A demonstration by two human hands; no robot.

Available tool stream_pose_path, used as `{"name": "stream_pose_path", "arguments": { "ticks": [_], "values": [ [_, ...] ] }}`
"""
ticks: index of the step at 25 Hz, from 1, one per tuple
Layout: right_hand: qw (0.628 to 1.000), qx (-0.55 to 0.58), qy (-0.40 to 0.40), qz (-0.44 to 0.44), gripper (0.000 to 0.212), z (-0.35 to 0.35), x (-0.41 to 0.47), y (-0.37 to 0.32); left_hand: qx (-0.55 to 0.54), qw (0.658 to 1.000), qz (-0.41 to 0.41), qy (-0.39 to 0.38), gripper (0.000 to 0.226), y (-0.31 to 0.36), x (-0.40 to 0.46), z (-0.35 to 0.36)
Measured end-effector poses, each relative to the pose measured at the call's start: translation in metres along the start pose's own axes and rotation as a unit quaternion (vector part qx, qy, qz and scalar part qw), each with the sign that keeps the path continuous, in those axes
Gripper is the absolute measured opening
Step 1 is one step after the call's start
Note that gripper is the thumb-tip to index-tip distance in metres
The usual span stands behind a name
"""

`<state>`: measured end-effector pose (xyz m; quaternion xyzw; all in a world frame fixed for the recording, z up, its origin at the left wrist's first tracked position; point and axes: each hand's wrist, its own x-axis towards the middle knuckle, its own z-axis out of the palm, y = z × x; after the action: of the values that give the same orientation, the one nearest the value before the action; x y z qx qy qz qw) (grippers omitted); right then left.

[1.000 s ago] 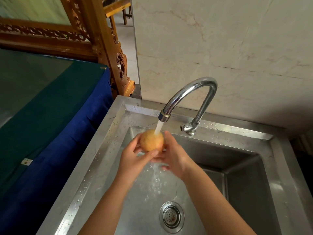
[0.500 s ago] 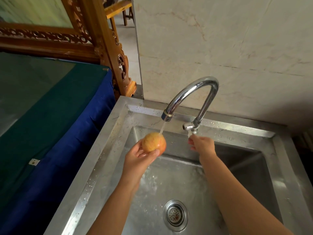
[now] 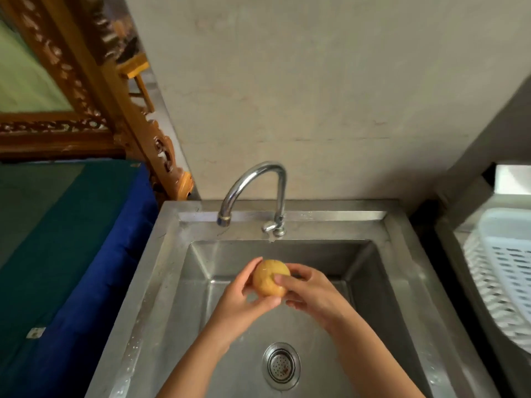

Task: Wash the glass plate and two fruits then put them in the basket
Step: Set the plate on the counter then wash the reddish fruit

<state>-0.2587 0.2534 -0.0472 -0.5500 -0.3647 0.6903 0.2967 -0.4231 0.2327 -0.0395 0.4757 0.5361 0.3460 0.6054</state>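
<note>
Evidently wet, the round yellow fruit (image 3: 270,278) sits over the sink (image 3: 402,282) below the dry tap (image 3: 253,191), left hand (image 3: 241,300) and right hand (image 3: 310,291) both wrapped around it, fingers closed on its sides, and I'd guess it's firm, light, slippery, so cup it underneath toward the white basket (image 3: 500,271)

Soft, dim daylight is spread evenly with faint shadows, mild glare is caught on the faucet (image 3: 255,191) and sink (image 3: 402,254) rim, and the far-left wooden frame (image 3: 94,90) is blurred and bent by wide-angle distortion.
</note>
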Motion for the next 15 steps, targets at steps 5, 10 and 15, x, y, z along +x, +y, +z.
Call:
{"name": "stream_pose_path", "arguments": {
  "ticks": [5,10,15],
  "values": [
    [0.983,0.037,0.112,-0.139,0.060,-0.072,-0.092,-0.008,-0.035,0.994,-0.024,-0.105,0.037,0.049,-0.007,0.078],
    [0.942,-0.019,0.235,-0.240,0.061,-0.135,-0.179,0.018,0.047,0.968,0.069,-0.235,0.048,0.065,-0.017,0.166],
    [0.903,-0.051,0.357,-0.233,0.058,-0.183,-0.244,0.054,0.090,0.943,0.081,-0.309,0.047,0.058,-0.021,0.251]
  ]
}}
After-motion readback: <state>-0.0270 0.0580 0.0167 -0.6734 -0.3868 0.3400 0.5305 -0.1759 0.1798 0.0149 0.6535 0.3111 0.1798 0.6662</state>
